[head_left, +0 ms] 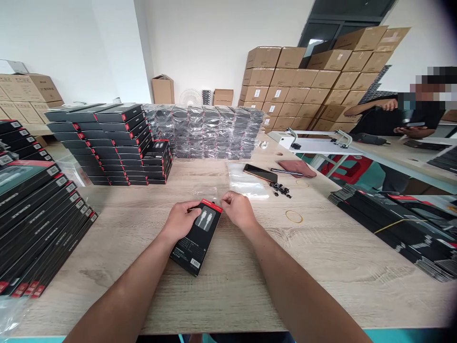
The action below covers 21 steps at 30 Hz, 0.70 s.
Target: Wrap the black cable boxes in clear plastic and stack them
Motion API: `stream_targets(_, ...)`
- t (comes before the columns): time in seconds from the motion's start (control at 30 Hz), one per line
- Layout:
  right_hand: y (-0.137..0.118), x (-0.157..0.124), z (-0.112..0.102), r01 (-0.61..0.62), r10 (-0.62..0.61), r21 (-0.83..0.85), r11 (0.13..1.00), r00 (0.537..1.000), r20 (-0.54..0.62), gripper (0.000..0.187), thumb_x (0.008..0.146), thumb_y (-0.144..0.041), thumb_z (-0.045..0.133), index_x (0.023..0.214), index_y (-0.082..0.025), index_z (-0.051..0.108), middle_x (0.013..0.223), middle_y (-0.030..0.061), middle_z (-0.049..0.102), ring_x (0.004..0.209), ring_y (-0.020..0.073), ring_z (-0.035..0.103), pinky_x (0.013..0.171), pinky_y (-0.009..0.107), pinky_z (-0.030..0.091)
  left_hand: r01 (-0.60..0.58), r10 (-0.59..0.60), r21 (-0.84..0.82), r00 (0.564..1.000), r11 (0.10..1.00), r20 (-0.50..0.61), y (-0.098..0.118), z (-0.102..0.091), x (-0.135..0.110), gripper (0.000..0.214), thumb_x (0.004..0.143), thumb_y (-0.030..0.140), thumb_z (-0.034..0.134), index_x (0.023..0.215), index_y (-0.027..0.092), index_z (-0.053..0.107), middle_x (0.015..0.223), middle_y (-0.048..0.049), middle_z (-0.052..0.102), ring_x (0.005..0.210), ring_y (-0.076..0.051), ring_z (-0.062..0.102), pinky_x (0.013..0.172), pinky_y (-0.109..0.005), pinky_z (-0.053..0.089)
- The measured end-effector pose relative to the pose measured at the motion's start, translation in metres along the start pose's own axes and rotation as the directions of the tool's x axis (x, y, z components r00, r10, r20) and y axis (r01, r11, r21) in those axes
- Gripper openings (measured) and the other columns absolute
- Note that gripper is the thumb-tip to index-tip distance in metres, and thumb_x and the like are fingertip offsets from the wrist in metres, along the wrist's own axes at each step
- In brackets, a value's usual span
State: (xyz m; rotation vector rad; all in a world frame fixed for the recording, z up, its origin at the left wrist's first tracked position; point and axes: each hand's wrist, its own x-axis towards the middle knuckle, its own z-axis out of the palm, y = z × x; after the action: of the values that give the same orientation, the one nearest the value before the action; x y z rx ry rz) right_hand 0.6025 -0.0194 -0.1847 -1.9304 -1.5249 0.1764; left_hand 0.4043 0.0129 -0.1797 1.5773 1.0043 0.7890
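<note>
1. While the left hand point(181, 220) grips a black-and-red cable box point(193, 243) by its left edge, the thumb lies flat on the printed panel, beside the picture of two white plugs; the other fingers are mostly hidden.
2. The right hand point(238, 209) is at the box's upper right corner, fingers curled in and the tips drawn close to the thumb — whether they pinch anything, I cannot tell.
3. The box is over the middle of the wooden table point(143, 290), between the forearms, slanted with its red end away from the person and to the right.
4. Just beyond the hands lies a piece of clear plastic point(205, 193); farther right are clear bags point(246, 181), a dark phone point(260, 172), a pen point(285, 171) and a reddish-brown pouch point(300, 168).
5. Small black pieces point(281, 189) are scattered near the phone, with a yellow rubber band point(294, 216) nearer the person.
6. Black boxes point(117, 143) stand stacked at the left rear — a plastic-wrapped stack point(207, 133) rises beside them. At the right lies a pile of flat black packages point(392, 233).
7. Brown cartons point(282, 90) are piled behind; a co-worker point(403, 116) is at another table on the right.
</note>
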Motion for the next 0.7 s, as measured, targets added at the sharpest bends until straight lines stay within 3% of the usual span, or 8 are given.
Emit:
stream_targets(0.2,0.0060,0.0014,0.0015,0.121,-0.130,0.130,0.984,0.989,0.063,0.011,0.073,-0.017,0.052,0.068,-0.023,0.061,0.065,-0.0024,0.066,0.059,0.0143,0.059,0.061,0.026,0.045,-0.030,0.014,-0.144,0.994,0.989,-0.112,-0.0018,-0.0072,0.0062,0.032,0.077,0.026,0.060,0.106,0.019,0.070,0.103,-0.0039,0.072,0.091,-0.019,0.065,0.080,-0.029,0.050)
stream_targets(0.33,0.0036,0.0033,0.0023,-0.106,0.047,0.436,0.894,0.988,0.144,0.005,0.075,-0.025,0.055,0.078,-0.022,0.057,0.069,-0.0011,0.067,0.059,0.0146,0.063,0.054,0.025,0.047,-0.021,0.005,-0.151,0.995,0.988,-0.103,-0.0007,-0.0102,0.0070,0.032,0.077,0.026,0.061,0.106,0.019,0.070,0.103,-0.0038,0.072,0.089,-0.019,0.066,0.079,-0.027,0.050)
stream_targets(0.43,0.0005,0.0034,0.0019,-0.298,0.157,0.598,0.744,0.948,0.277,0.019,0.074,-0.032,0.062,0.088,-0.022,0.054,0.078,0.0014,0.068,0.065,0.0158,0.066,0.050,0.024,0.049,0.004,-0.008,-0.146,1.000,0.989,-0.030,0.0005,-0.0099,0.0055,0.031,0.078,0.026,0.060,0.106,0.018,0.070,0.100,-0.0039,0.073,0.084,-0.018,0.066,0.076,-0.026,0.050)
stream_targets(0.5,-0.0007,0.0030,0.0018,-0.318,0.164,0.640,0.699,0.943,0.290,0.026,0.071,-0.034,0.066,0.090,-0.022,0.053,0.080,0.0017,0.068,0.067,0.0152,0.065,0.052,0.024,0.051,0.030,-0.025,-0.149,0.999,0.988,0.035,0.0015,-0.0089,0.0039,0.031,0.078,0.027,0.060,0.106,0.019,0.070,0.098,-0.0035,0.074,0.080,-0.017,0.066,0.072,-0.026,0.050)
stream_targets(0.6,0.0009,0.0031,0.0037,-0.241,0.127,0.629,0.739,0.967,0.222,0.029,0.065,-0.032,0.070,0.087,-0.020,0.055,0.073,-0.0005,0.065,0.060,0.0131,0.061,0.052,0.024,0.049,0.051,-0.038,-0.129,0.994,0.990,0.098,0.0037,-0.0077,0.0012,0.032,0.078,0.028,0.060,0.108,0.019,0.069,0.095,-0.0032,0.074,0.077,-0.017,0.067,0.070,-0.026,0.049)
stream_targets(0.7,0.0053,0.0049,0.0070,-0.160,0.108,0.560,0.813,0.986,0.124,0.020,0.064,-0.031,0.067,0.076,-0.018,0.058,0.065,-0.0021,0.062,0.056,0.0118,0.056,0.054,0.025,0.046,0.044,-0.026,-0.123,0.989,0.991,0.146,0.0064,-0.0075,-0.0010,0.033,0.078,0.027,0.060,0.109,0.020,0.069,0.096,-0.0031,0.074,0.077,-0.016,0.066,0.071,-0.027,0.049)
